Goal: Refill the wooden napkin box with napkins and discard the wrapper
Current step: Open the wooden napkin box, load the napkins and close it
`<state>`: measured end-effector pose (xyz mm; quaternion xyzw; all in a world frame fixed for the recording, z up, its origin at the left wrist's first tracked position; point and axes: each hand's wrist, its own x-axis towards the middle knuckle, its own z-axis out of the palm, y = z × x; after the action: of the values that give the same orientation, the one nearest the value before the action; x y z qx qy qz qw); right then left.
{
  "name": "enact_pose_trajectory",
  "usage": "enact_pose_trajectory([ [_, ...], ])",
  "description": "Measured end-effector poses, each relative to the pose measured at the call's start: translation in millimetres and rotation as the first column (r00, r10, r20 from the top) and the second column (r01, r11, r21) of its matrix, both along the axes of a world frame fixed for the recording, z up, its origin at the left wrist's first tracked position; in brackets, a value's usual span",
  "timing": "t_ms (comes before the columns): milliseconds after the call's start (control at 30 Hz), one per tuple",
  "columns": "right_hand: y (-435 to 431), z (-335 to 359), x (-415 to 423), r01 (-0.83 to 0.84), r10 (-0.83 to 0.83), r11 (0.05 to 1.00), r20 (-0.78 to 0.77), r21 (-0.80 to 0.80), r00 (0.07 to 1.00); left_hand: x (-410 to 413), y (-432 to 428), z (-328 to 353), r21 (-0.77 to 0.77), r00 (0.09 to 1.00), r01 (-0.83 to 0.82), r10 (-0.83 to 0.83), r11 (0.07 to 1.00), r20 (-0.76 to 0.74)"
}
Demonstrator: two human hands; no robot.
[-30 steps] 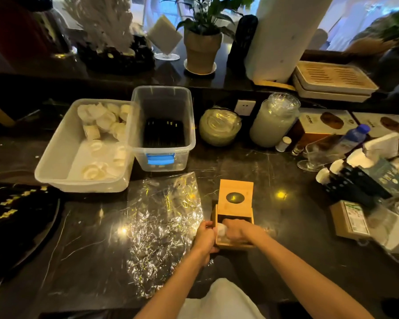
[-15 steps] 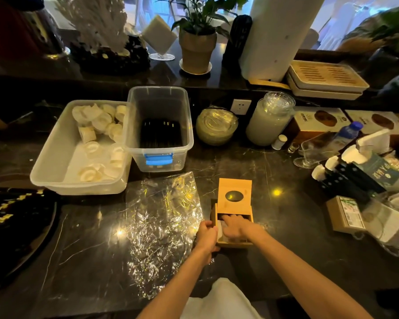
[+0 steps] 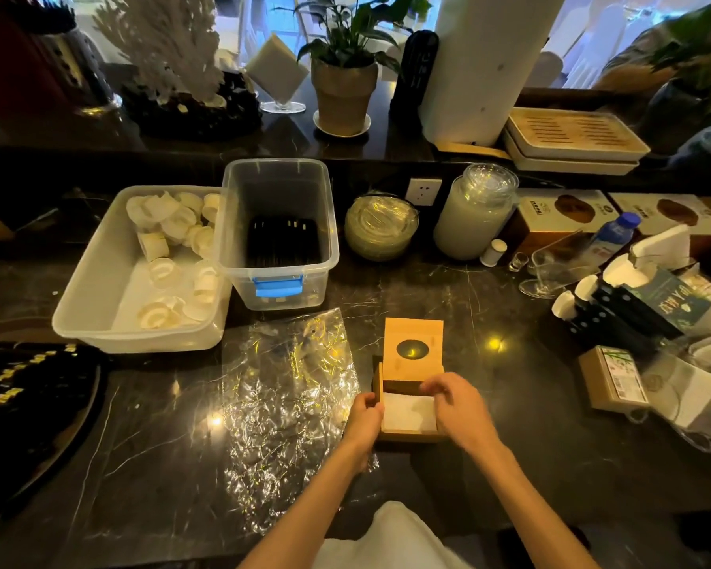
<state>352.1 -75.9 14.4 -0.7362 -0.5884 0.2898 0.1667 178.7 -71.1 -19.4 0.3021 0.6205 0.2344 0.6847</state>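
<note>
Steadying the wooden napkin box (image 3: 408,435) with the left hand (image 3: 364,418) clamped at nine o'clock, the right hand (image 3: 460,408), fingers loose, should level the napkins (image 3: 407,412) before closing the lid (image 3: 413,349).

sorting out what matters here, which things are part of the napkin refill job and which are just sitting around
Part of the job:
wooden napkin box
its lid
napkins
clear wrapper
left hand
right hand

Just lying about:
white tub of paper cups
clear bin
glass jar
potted plant

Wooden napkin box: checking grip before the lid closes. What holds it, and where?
Left hand grips the wooden napkin box at its left wall; right hand rests over the napkins.
</note>
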Motion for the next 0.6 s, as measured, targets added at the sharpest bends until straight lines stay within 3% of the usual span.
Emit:
enact_pose_trajectory([
  [33, -7, -1, 9, 0.09, -0.086, 0.995, -0.089, 0.048, 0.992, 1, -1, -1, 0.022, 1.0, 0.016, -0.016, 1.0, -0.014],
  [67, -12, -2, 15, 0.159, -0.159, 0.987, -0.262, -0.021, 0.952, 2, -2, -3, 0.041, 0.999, 0.027, -0.026, 0.999, -0.028],
  [133, -20, -8, 17, 0.139, -0.267, 0.959, -0.629, -0.247, 0.73, 5, -5, -5, 0.067, 0.999, 0.03, -0.028, 0.997, -0.04],
  [167, -22, -12, 15, 0.087, -0.268, 0.956, -0.719, -0.279, 0.641, 5, -7, -6, 0.077, 0.999, 0.026, -0.023, 0.997, -0.04],
  [333, -30, -16, 14, 0.04, -0.274, 0.946, -0.727, -0.322, 0.63, 5, -8, -2, 0.082, 0.997, 0.041, -0.036, 0.996, -0.064],
  [500, 4, -1, 35, 0.102, -0.388, 0.911, -0.744, -0.4, 0.544, 5, 21, 30, 0.152, 0.997, 0.077, -0.073, 0.985, -0.028],
  [600, 33, 18, 32, 0.02, -0.376, 0.911, -0.813, -0.411, 0.444, 11, 48, 57, 0.148, 0.99, 0.079, -0.095, 0.986, 0.101],
])
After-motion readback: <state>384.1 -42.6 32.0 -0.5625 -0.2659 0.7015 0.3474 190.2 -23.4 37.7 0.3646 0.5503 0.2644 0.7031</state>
